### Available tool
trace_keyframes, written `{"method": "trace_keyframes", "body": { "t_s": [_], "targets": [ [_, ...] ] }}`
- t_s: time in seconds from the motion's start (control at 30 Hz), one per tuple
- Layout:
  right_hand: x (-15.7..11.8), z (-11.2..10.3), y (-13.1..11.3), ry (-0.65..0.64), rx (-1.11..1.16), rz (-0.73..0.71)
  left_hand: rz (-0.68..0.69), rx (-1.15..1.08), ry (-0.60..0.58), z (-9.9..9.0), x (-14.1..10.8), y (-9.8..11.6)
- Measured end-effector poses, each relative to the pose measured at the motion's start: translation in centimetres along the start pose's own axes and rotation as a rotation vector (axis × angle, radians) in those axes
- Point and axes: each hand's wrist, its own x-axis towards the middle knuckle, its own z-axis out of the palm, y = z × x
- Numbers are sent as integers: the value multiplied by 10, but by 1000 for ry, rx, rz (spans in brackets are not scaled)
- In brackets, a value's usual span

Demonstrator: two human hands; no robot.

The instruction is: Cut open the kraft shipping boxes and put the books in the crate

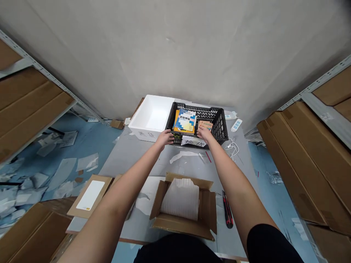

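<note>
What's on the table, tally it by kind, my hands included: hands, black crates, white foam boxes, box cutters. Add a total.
Hands: 2 (left hand, right hand)
Black crate: 1
White foam box: 1
Box cutter: 1
Total: 5

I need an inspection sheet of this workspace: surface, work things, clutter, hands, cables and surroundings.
Surface: grey table, white torn patch.
Work things: black crate with books and small booklets; white box beside it.
Clutter: open carton with packing foam; cutter.
Hands: left hand at crate front; right hand at booklets, grip unclear.
Cables: white cable right of crate.
Surroundings: grey wall; cartons on both sides; scraps on blue floor.
</note>
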Motion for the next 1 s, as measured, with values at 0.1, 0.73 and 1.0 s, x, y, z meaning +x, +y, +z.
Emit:
{"method": "trace_keyframes", "body": {
  "t_s": [0.1, 0.73, 1.0],
  "targets": [
    [9, -1, 15, 10, 77, 64, 25, -83, -47, 2, -5, -8],
    [-270, -16, 80, -234, -270, 108, 262, 524, -365, 1, -197, -123],
    [-301, 23, 121, -488, -337, 118, 552, 1178, -481, 2, -216, -155]
  ]
}}
